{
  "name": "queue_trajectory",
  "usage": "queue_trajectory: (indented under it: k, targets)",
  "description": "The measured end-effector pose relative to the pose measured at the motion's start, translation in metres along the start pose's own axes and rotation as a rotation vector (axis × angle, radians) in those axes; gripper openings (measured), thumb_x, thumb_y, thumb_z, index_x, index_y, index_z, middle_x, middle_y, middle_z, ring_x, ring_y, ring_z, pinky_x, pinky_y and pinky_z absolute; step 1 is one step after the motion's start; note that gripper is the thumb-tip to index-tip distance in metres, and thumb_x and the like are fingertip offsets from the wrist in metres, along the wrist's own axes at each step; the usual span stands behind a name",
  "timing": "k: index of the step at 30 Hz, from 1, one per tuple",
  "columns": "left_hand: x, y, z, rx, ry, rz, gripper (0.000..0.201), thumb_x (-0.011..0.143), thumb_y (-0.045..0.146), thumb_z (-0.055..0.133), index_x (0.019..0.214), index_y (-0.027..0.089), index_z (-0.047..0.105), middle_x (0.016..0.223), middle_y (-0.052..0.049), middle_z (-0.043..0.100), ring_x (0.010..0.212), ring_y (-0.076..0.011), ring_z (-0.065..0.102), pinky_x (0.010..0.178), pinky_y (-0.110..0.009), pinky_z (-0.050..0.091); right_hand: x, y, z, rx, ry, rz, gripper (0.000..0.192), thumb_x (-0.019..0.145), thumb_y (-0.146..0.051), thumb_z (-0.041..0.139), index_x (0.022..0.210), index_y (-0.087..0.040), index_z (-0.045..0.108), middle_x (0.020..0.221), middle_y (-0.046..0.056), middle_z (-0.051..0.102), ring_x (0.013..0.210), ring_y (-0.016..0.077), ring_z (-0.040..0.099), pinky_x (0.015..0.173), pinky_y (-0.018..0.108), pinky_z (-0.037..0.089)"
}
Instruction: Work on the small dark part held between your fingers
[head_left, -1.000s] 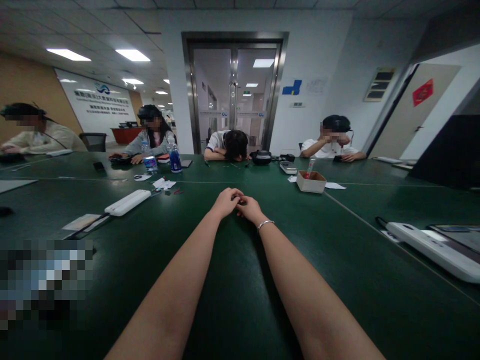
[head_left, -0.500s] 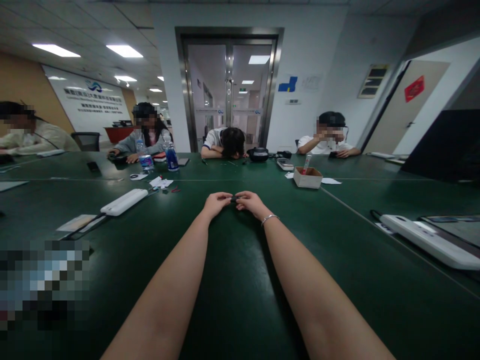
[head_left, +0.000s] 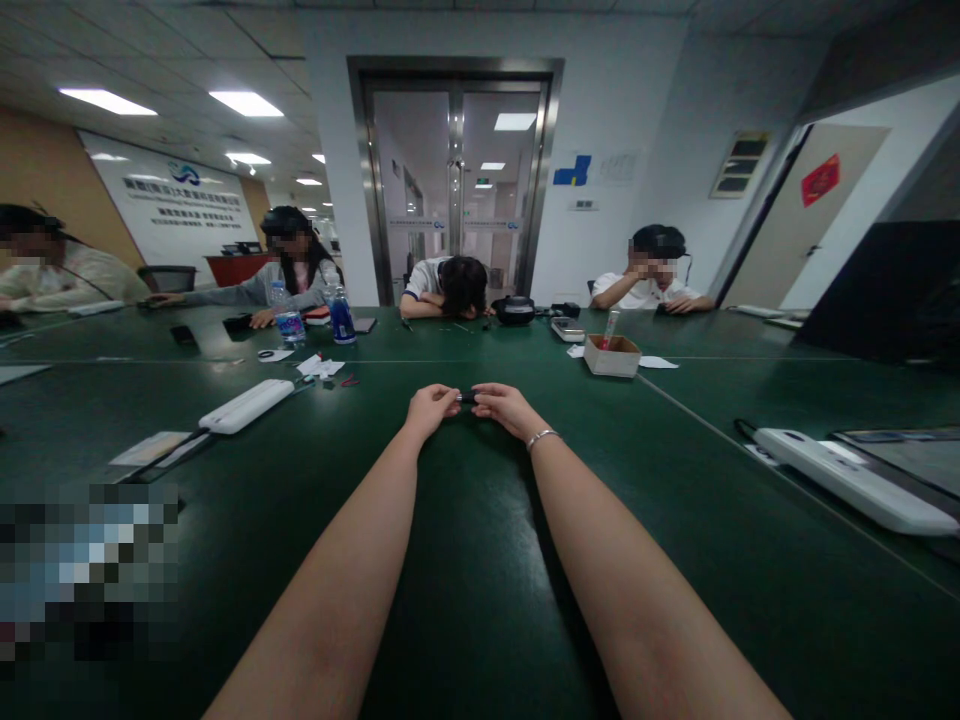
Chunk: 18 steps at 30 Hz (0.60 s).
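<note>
A small black object (head_left: 468,397) with a silvery left end spans the gap between my hands, just above the green tabletop. It looks like a short stick, too small to name surely. My left hand (head_left: 433,408) pinches the silvery end between thumb and fingers. On the other side, my right hand (head_left: 504,407) grips the black end, a silver bracelet (head_left: 543,438) at its wrist. My fingertips cover both ends of the object.
The green table (head_left: 465,560) reaches far ahead. White power strips lie left (head_left: 247,405) and right (head_left: 855,480). Beyond are a small box (head_left: 612,357), bottles (head_left: 342,318), paper scraps (head_left: 321,368) and a black headset (head_left: 514,310). Several people sit along the far side.
My hands have drawn slightly apart, so more of the black object and its silvery end shows. Across the table, a person's arm has stretched out to the left.
</note>
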<state>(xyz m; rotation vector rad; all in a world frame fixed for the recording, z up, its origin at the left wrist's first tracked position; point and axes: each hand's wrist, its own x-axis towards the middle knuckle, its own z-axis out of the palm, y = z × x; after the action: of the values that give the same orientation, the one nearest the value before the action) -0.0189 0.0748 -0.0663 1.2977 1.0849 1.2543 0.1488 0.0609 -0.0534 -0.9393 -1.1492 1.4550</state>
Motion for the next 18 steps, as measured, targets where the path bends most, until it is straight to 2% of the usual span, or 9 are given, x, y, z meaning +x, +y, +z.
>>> queue_trajectory:
  k: [3, 9, 18]
  targets:
    - [-0.0017, 0.0017, 0.0014, 0.033, -0.006, -0.010, 0.012, 0.080, 0.023, 0.061, 0.081, 0.011, 0.062, 0.064, -0.003, 0.063, 0.055, -0.0102, 0.061, 0.055, -0.022, 0.051, -0.0004, -0.0003, -0.0007, 0.018, -0.017, 0.001, 0.020, 0.080, 0.007, 0.053, 0.093, -0.009, 0.060, 0.074, 0.005, 0.063, 0.057, 0.0106, 0.065, 0.055, 0.017, 0.055]
    - [-0.0071, 0.0050, 0.0015, 0.108, -0.048, 0.039, 0.018, 0.075, 0.026, 0.067, 0.084, 0.011, 0.064, 0.068, -0.004, 0.065, 0.061, -0.0110, 0.062, 0.060, -0.023, 0.051, -0.0007, -0.0003, -0.0015, -0.006, -0.012, 0.000, 0.021, 0.079, 0.005, 0.056, 0.094, -0.009, 0.061, 0.078, 0.006, 0.064, 0.061, 0.0117, 0.066, 0.060, 0.019, 0.056]
    - [-0.0048, 0.0045, 0.0013, 0.203, -0.021, 0.002, 0.026, 0.077, 0.037, 0.064, 0.075, 0.011, 0.063, 0.066, -0.006, 0.065, 0.058, -0.0128, 0.061, 0.057, -0.025, 0.049, -0.0030, -0.0014, -0.0021, -0.017, -0.061, -0.020, 0.026, 0.075, 0.006, 0.059, 0.093, -0.013, 0.061, 0.087, 0.004, 0.061, 0.069, 0.0113, 0.066, 0.066, 0.021, 0.058]
